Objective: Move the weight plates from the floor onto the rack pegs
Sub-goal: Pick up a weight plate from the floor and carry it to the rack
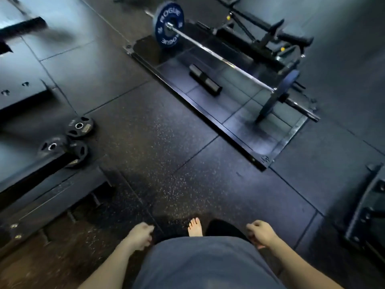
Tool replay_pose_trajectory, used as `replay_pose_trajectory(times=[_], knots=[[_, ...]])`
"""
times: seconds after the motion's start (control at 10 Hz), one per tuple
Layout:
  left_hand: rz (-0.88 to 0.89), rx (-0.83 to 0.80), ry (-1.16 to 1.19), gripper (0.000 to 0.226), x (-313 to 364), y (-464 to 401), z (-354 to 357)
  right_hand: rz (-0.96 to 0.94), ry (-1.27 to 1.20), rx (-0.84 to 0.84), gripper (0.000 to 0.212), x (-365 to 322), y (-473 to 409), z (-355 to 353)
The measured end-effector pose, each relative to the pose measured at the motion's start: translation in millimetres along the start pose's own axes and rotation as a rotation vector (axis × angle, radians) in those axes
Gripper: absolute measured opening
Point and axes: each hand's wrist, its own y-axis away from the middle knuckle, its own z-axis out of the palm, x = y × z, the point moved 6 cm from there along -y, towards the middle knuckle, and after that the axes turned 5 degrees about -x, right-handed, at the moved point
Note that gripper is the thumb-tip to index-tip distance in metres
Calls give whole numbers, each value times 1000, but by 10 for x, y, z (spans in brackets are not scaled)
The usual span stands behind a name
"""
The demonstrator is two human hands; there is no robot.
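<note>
Three small black weight plates lie on the rubber floor at the left: one [80, 126] flat and farthest, one [52, 146] nearer and tilted, and one [80, 152] partly under it. My left hand [140, 234] and my right hand [259, 231] hang low at my sides near the bottom of the view, fingers curled, nothing in them. Both are far from the plates. No rack pegs show clearly.
A barbell [225, 61] with blue plates [169, 28] rests on a lifting platform [208, 122] ahead right, with a black roller [205, 79] beside it. A low dark frame [41, 195] runs along the left. A black rack base [366, 215] stands at the right. My bare foot [195, 227] is on the floor.
</note>
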Motion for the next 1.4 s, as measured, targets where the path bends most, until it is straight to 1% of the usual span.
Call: replay_pose_trajectory(times=[0.1,0.2,0.3,0.4,0.5,0.6,0.7,0.8,0.9,1.0,1.1,1.2,1.3,1.4], knots=[[28,7,121,30,197,-1358,-334,-73,45,-42,25,-1140,-368,-227],[32,46,82,25,566,-1520,-622,-90,121,-66,25,-1877,-691,-320],[-13,77,165,22,864,-1802,-1058,-115,265,-120,28,-2920,-1169,-329],[-50,38,166,23,961,-1947,-1261,-151,405,-140,33,-3646,-1426,-327],[-118,113,258,22,1181,-2016,-1886,-179,535,-234,35,-4842,-1756,-154],[-155,190,426,22,1279,-2123,-2295,-199,571,-275,27,-5632,-1950,48],[-198,272,647,24,1371,-2280,-2833,-250,696,-350,21,-6750,-2051,507],[-234,295,770,19,1430,-2474,-3268,-310,756,-373,21,-7543,-2077,936],[-253,287,750,17,1362,-3226,-3989,-379,850,-419,24,-8488,-2171,1618],[-246,410,657,32,1051,-3888,-4609,-396,876,-425,24,-9058,-2020,1987],[-227,275,816,21,1247,-3851,-5407,-433,906,-439,22,-9857,-1838,2565],[-268,315,877,15,1466,-3250,-6135,-454,933,-423,20,-10379,-1706,2950],[-266,260,939,16,1525,-3466,-6704,-460,987,-444,18,-10969,-1763,3454],[-232,259,879,16,1615,-3609,-7096,-451,1007,-453,18,-11337,-1851,3796]])
